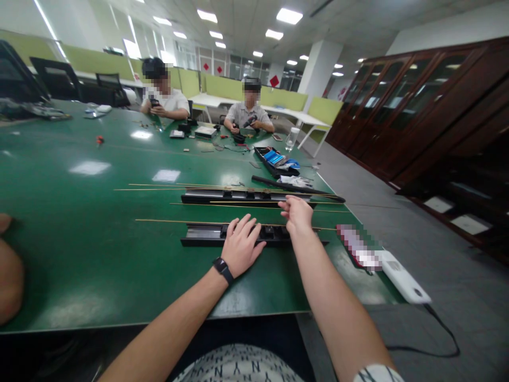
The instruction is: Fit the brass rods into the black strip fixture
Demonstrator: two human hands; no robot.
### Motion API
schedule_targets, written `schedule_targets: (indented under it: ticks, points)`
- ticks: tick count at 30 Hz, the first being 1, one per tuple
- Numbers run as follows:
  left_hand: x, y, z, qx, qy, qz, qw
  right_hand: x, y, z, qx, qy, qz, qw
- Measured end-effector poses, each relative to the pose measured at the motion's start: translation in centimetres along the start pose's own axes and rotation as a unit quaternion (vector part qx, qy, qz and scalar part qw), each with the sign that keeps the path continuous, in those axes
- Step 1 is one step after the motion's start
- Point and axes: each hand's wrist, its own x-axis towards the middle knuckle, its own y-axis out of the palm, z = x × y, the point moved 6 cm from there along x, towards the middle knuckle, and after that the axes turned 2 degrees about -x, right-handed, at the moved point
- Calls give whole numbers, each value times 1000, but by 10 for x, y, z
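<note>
My left hand [242, 245], with a dark watch on the wrist, lies with fingers spread over the near black rail [202, 236]. Small black blocks in that rail show beside the fingers. A long thin brass rod [170, 220] runs along its far edge, partly behind my hand. My right hand [299, 214] is closed in a pinch above the gap between the two rails. From its fingertips a thin brass rod [242, 202] extends to the left. Beyond it is the far black rail [202, 197], with several more rods lying along it.
A black tube [274, 183] lies behind the far rail, near white gloves [296, 181] and a black tray [260, 154] of blue items. At right are a phone-like object [353, 246] and a white power strip [401, 276]. Two people sit across the table; another person's arm [8, 281] is at left.
</note>
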Motion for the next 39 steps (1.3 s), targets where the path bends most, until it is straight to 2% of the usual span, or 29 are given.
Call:
schedule_targets:
  ticks: [5, 16, 21, 27, 32, 39]
  points:
    - [-9, 1, 6, -14, 1, -21, 1000, -9, 26, -16, -15, 31, 22, 999]
    - [-15, 4, 11, -29, -11, -28, 999, -10, 60, -28, -76, 106, 87, 988]
    - [-16, 5, 13, -37, -15, -31, 999, -18, 80, -39, -139, 141, 173, 965]
    - [-16, 7, 13, -46, -17, -26, 998, -24, 109, -61, -235, 173, 258, 921]
    - [-16, 8, 14, -52, -22, -22, 998, -27, 131, -78, -288, 182, 290, 894]
    - [-16, 8, 14, -59, -15, -33, 998, -31, 147, -85, -305, 157, 301, 890]
